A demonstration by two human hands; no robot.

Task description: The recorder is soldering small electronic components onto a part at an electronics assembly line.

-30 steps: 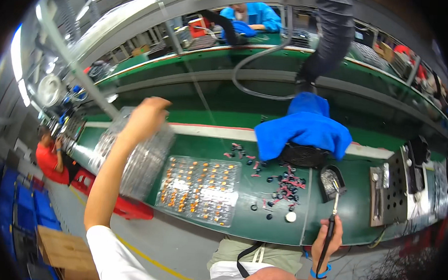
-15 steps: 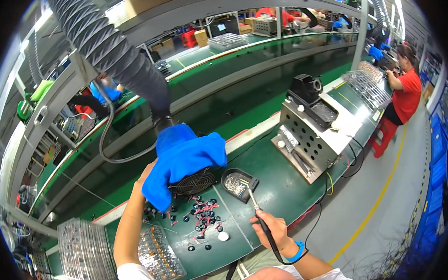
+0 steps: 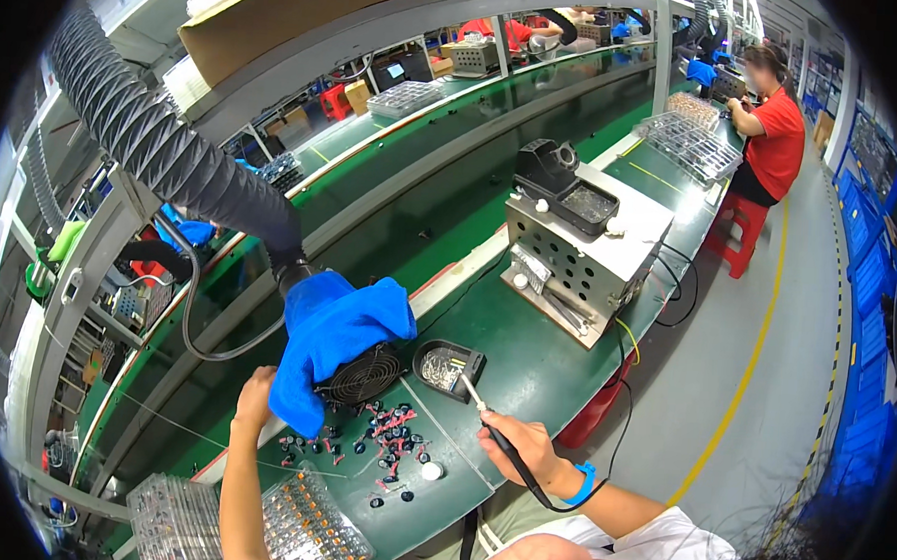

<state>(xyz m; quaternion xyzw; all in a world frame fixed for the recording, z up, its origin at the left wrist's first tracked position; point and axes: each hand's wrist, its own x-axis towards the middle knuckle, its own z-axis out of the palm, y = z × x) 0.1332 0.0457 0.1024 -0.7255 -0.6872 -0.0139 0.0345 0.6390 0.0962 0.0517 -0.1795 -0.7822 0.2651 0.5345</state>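
My right hand (image 3: 529, 446) is closed around a soldering iron (image 3: 509, 451) with a black handle and cord. Its metal tip reaches the edge of a small black dish (image 3: 478, 364) that holds loose, silvery bits. Left of a blue cloth (image 3: 326, 327), my left hand (image 3: 255, 398) is raised with its fingers curled; I cannot make out what they hold. The cloth drapes over the hose's mouth, with a round black fan guard (image 3: 364, 376) showing beneath. Small black round parts with red wires (image 3: 398, 430) lie scattered on the green bench, beside a white round piece (image 3: 431, 470).
A clear tray with orange parts (image 3: 310, 522) lies near my left forearm, beside stacked clear trays (image 3: 173, 518). A perforated metal box (image 3: 580, 256) stands on the right. A ribbed grey hose (image 3: 164, 147) hangs from upper left. Someone in a red shirt (image 3: 775, 129) sits farther right.
The view has shifted, so the bench appears farther left. My left hand has come down and out from behind the blue cloth. The soldering iron stays at the black dish.
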